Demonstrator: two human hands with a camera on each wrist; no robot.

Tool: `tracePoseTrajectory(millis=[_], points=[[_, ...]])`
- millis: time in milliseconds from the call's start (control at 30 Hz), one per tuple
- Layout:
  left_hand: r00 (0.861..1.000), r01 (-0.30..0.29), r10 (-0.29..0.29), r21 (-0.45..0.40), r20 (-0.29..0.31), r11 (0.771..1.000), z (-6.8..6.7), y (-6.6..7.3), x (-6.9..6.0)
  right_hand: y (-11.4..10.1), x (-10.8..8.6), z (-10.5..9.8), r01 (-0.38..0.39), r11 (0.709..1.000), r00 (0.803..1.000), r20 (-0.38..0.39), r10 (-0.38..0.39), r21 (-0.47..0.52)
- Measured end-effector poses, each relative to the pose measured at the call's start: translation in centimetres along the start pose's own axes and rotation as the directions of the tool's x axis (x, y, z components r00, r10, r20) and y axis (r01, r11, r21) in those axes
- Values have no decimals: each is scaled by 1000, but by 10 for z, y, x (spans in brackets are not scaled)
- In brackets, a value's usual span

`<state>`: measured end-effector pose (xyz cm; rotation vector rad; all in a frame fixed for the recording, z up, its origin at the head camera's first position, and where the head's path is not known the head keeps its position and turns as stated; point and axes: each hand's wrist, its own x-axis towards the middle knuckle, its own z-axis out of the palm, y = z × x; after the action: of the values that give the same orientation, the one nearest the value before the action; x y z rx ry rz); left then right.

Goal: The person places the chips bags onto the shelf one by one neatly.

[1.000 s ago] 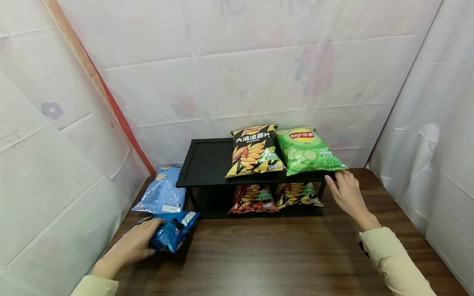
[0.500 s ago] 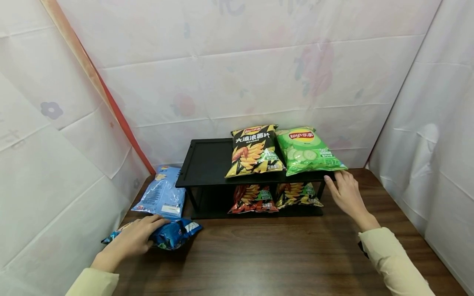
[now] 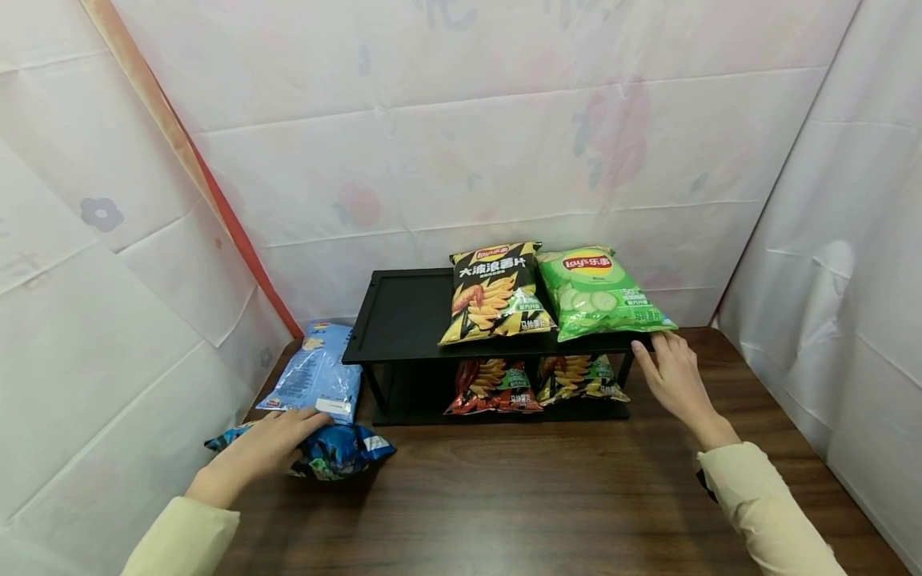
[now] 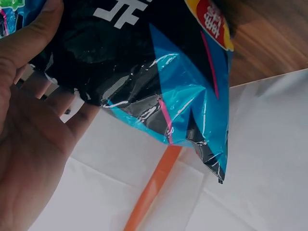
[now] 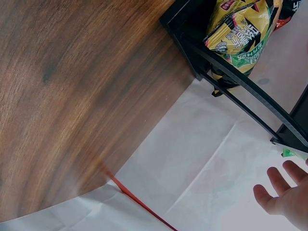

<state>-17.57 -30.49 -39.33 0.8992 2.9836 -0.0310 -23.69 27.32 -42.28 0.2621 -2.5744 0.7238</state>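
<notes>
My left hand (image 3: 255, 452) grips a blue-and-black chip bag (image 3: 338, 452) at the left front of the table. In the left wrist view, the thumb lies on the near face of this bag and the fingers pass behind it. My right hand (image 3: 675, 382) is at the right end of a black two-tier rack (image 3: 406, 312), its fingertips by the upper shelf's edge, just under the corner of a green chip bag (image 3: 598, 296). Whether they touch the rack is unclear. Left of the green bag leans a black-and-yellow chip bag (image 3: 493, 292).
A light blue chip bag (image 3: 317, 372) lies left of the rack, behind the held bag. On the lower shelf sit a red chip bag (image 3: 495, 388) and another yellow-and-black chip bag (image 3: 579, 380). White cloth walls (image 3: 461, 160) enclose the wooden table (image 3: 504, 496).
My left hand has turned the blue-and-black bag, so its left end now shows beyond the wrist, and shifted slightly up toward the light blue bag. The right hand stays put.
</notes>
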Motion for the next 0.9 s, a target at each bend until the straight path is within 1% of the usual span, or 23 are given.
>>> tracePoseTrajectory(millis=[67, 267, 367, 433, 633, 800, 900], points=[[1000, -19, 19, 2, 2, 1000, -2, -1, 4, 0, 0, -1, -1, 1000, 1000, 2, 1, 4], [998, -43, 43, -7, 41, 999, -10, -1, 16, -1, 0, -1, -3, 1000, 1000, 6, 3, 13], [997, -59, 58, 9, 40, 998, -14, 0, 21, -1, 0, -1, -7, 1000, 1000, 9, 6, 20], [997, -61, 60, 16, 38, 998, -16, 0, 23, 0, 0, -1, -11, 1000, 1000, 12, 11, 23], [999, -39, 38, 15, 17, 999, -19, 0, 26, 1, 0, -1, -22, 999, 999, 25, 22, 33], [999, -45, 45, 2, -5, 999, -18, 1, 29, 1, 0, 0, -26, 999, 999, 32, 25, 40], [999, -45, 45, 13, -15, 999, -17, 0, 31, 1, 0, 0, -27, 999, 999, 34, 26, 43]])
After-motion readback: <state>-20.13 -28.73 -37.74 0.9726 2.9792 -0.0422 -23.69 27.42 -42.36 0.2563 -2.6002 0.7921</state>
